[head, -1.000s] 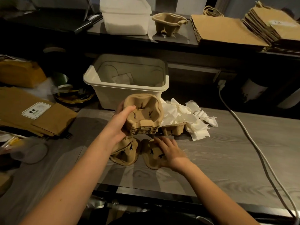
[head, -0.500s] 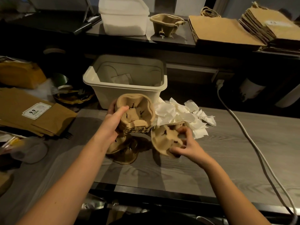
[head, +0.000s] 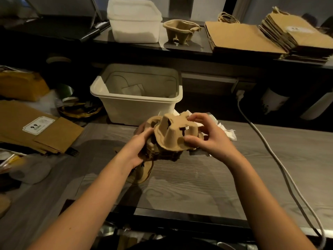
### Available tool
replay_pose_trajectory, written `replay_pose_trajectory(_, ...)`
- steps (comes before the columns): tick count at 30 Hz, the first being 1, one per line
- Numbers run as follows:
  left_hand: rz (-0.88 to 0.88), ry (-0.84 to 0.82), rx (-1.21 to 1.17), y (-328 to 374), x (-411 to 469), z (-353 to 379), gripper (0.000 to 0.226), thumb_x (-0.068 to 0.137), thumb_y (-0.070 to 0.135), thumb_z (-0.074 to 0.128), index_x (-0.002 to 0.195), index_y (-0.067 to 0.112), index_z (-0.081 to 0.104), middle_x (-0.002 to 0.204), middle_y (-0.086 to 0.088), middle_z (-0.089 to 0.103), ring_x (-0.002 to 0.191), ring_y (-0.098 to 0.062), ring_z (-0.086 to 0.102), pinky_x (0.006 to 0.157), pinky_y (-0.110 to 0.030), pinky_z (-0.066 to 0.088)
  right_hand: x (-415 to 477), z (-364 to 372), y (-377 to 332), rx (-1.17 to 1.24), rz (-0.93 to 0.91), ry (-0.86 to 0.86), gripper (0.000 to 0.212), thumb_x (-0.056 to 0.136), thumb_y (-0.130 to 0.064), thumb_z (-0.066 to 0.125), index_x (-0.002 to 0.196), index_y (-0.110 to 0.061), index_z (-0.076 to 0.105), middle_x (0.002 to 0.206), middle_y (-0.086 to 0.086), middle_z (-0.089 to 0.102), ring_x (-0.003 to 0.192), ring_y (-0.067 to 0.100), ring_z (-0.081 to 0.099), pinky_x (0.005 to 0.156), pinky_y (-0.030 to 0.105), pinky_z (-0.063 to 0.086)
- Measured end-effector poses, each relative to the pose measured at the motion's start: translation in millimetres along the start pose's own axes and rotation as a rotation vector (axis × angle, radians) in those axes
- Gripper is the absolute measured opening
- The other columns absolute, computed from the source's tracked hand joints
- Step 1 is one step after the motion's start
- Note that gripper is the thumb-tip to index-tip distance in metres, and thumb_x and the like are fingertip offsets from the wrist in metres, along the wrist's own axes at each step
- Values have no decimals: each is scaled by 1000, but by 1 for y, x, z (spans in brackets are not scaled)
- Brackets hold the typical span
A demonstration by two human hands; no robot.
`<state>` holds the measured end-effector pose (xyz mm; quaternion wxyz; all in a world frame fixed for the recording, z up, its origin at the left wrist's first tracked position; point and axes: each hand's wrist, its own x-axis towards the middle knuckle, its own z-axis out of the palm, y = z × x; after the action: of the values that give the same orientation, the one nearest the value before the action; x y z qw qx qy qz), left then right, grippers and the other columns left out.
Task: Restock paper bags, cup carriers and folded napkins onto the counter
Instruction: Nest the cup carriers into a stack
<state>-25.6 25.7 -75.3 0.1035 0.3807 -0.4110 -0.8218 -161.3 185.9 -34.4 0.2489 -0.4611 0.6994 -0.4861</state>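
**Right hand swings its carrier over onto the stack**

Up off the table it comes: the right hand (head: 210,139) has lifted the brown moulded-pulp cup carrier (head: 171,132) away from the napkins and carried it left, and it now sits upside down on the stack of nested pulp carriers (head: 153,152). Fingers curl over its far edge and the thumb presses its near rim, a firm hold. The left hand (head: 142,143) has kept its place, wrapped around the left side of the stack and holding it above the grey wood-grain table (head: 198,177).

Below the stack, one more loose brown carrier (head: 144,173) lies on the table. Behind the right hand, the crumpled white napkins (head: 228,131) sit in a heap, just in front of the cream plastic bin (head: 137,109).

Up on the dark counter (head: 189,50), a single pulp carrier (head: 180,31) stands upright between a white lidded container (head: 135,20) and a flat pile of brown paper bags (head: 239,37). A white cable (head: 270,150) trails down the table's right side.
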Motion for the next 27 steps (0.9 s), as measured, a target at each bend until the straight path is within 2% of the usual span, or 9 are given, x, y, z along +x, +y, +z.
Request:
replay_pose_trajectory(2,-22,23,4,1,0,-5,38,90,29,56,128,25,53,105,-10,67,97,-26,63,71,-38,50,-3,-3,4,94,8,-146,70,63,-33,82,117,-48,41,126,-23,43,114,2,51,87,22,51)
replay_pose_trajectory(4,-11,37,29,0,2,-10,38,90,29,55,128,28,52,106,-10,66,99,-27,61,76,-40,51,-5,-3,10,5,-66,-210,77,68,-14,80,123,-47,38,130,-20,41,121,0,44,92,20,47)
replay_pose_trajectory(7,17,48,90,-3,3,-11,36,90,31,56,125,29,53,109,-9,63,100,-27,59,79,-39,50,-1,4,15,-145,-154,39,66,75,2,69,112,-49,49,118,-18,53,110,6,52,81,31,54)
replay_pose_trajectory(10,35,-126,135,-8,4,-18,50,86,34,62,133,30,46,124,-15,57,112,-34,57,91,-49,48,6,-1,11,46,-151,189,32,75,-20,68,98,-38,56,94,-21,61,85,9,59,71,39,51)
replay_pose_trajectory(13,24,-224,105,-13,6,-22,49,89,36,58,136,34,43,129,-13,57,116,-32,56,93,-49,48,13,-15,1,191,-78,100,27,76,-23,70,100,-33,60,89,-12,63,84,11,61,74,32,53)
replay_pose_trajectory(19,-124,-81,-36,-19,1,-3,65,66,51,65,126,29,55,121,-16,60,112,-35,55,93,-50,45,28,3,1,-278,34,128,27,88,-25,60,115,-30,61,84,-17,55,78,0,53,66,13,45)
replay_pose_trajectory(22,-49,-136,-20,-21,-6,4,53,84,59,43,120,24,60,114,-14,65,108,-31,58,89,-43,48,29,9,3,-366,42,123,31,89,-23,60,120,-27,61,83,-14,51,84,8,51,72,20,44)
replay_pose_trajectory(24,-33,-171,-22,-22,-6,0,57,92,61,24,120,26,60,114,-12,66,108,-29,59,90,-43,47,30,10,7,-433,36,94,31,90,-23,59,120,-27,60,93,-8,48,89,7,46,68,14,38)
replay_pose_trajectory(27,-10,-214,22,-23,-3,-6,60,83,69,30,116,30,62,113,-10,67,105,-29,62,88,-48,49,31,15,17,-445,66,96,32,90,-25,58,122,-29,59,106,-5,42,95,6,43,67,8,33)
